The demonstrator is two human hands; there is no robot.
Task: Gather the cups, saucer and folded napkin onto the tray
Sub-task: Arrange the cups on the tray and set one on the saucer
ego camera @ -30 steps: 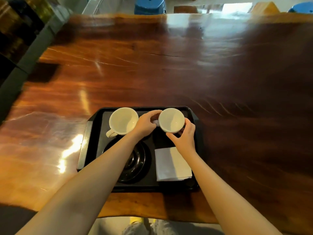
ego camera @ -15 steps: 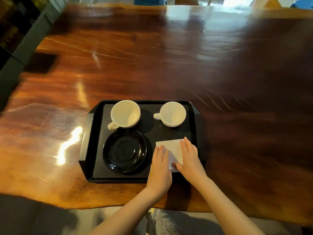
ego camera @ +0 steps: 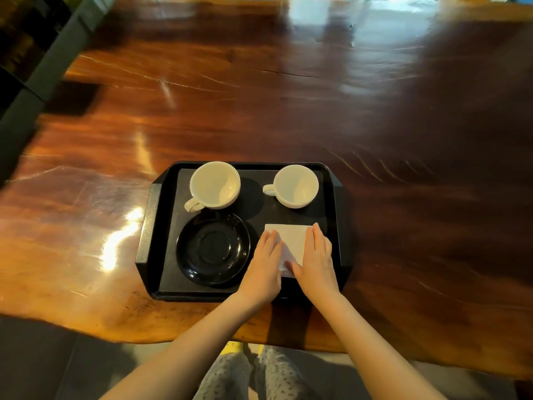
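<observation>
A black tray (ego camera: pixel 150 226) lies near the table's front edge. Two white cups stand along its far side: the left cup (ego camera: pixel 215 184) with its handle toward me, the right cup (ego camera: pixel 295 184) with its handle pointing left. A black saucer (ego camera: pixel 212 248) fills the near left of the tray. The white folded napkin (ego camera: pixel 291 241) lies flat at the near right. My left hand (ego camera: pixel 265 267) rests flat on the napkin's left edge and my right hand (ego camera: pixel 317 259) lies flat on its right edge, fingers together, partly hiding it.
The tray sits on a broad glossy wooden table (ego camera: pixel 288 96) whose front edge runs just below it. A dark grey ledge (ego camera: pixel 43 73) borders the table on the left. My patterned trousers (ego camera: pixel 253 373) show below the table edge.
Both hands left the right cup a second ago and came down to the napkin. They now lie flat on its two sides, and the napkin sits squarer on the tray.
</observation>
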